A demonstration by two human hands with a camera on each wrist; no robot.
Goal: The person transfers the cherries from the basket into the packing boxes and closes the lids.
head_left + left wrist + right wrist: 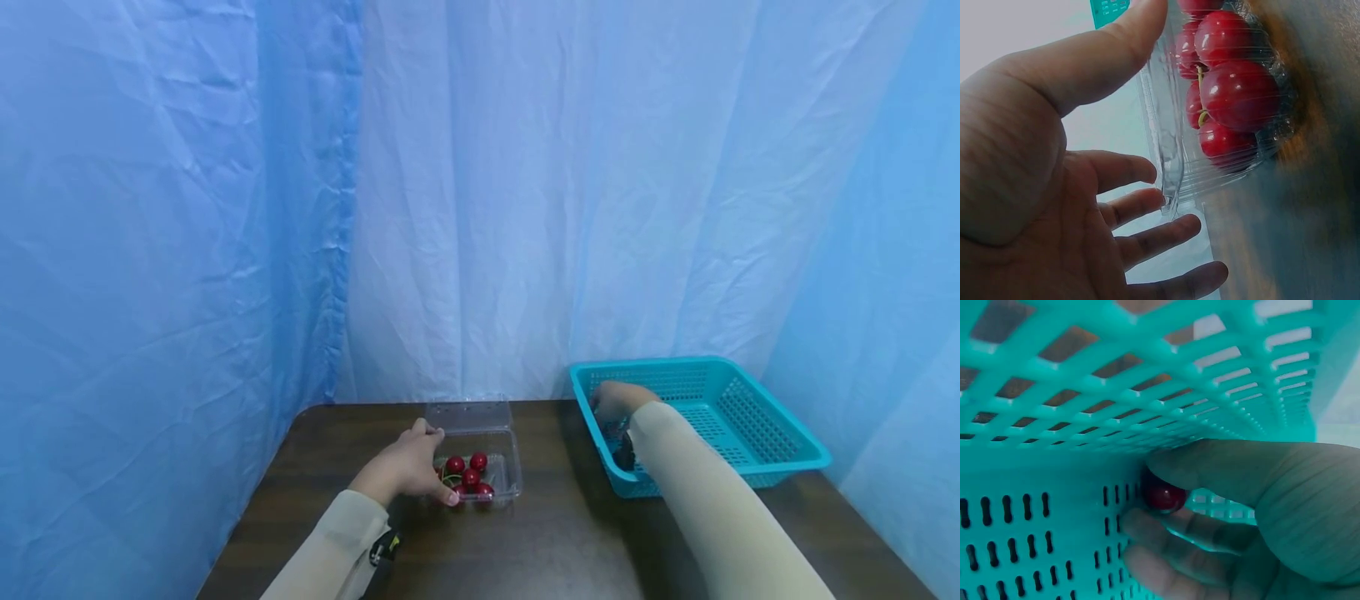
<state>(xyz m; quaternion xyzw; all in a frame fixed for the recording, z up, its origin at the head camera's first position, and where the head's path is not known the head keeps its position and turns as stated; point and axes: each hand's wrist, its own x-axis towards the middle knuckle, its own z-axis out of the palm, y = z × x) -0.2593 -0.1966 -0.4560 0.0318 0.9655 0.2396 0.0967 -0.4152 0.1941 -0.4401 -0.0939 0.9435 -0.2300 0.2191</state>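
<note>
A clear plastic clamshell box (516, 471) sits on the table with its lid (468, 415) raised at the back. Several red cherries (471, 477) lie inside, some with green stems. My left hand (408, 461) rests at the box's left side, thumb at the front corner and fingers spread; in the left wrist view the thumb (1107, 59) and some fingertips meet the rim. Down inside the left end of a turquoise basket (783, 437) is my right hand (617, 402). In the right wrist view it pinches a dark red cherry (1165, 497) between thumb and fingers, close to the basket's corner.
The dark wooden table (525, 550) carries both the box and the basket, with a stretch of tabletop between them. Pale blue curtains (465, 208) hang behind and to both sides. The basket has perforated sloping walls and a raised rim.
</note>
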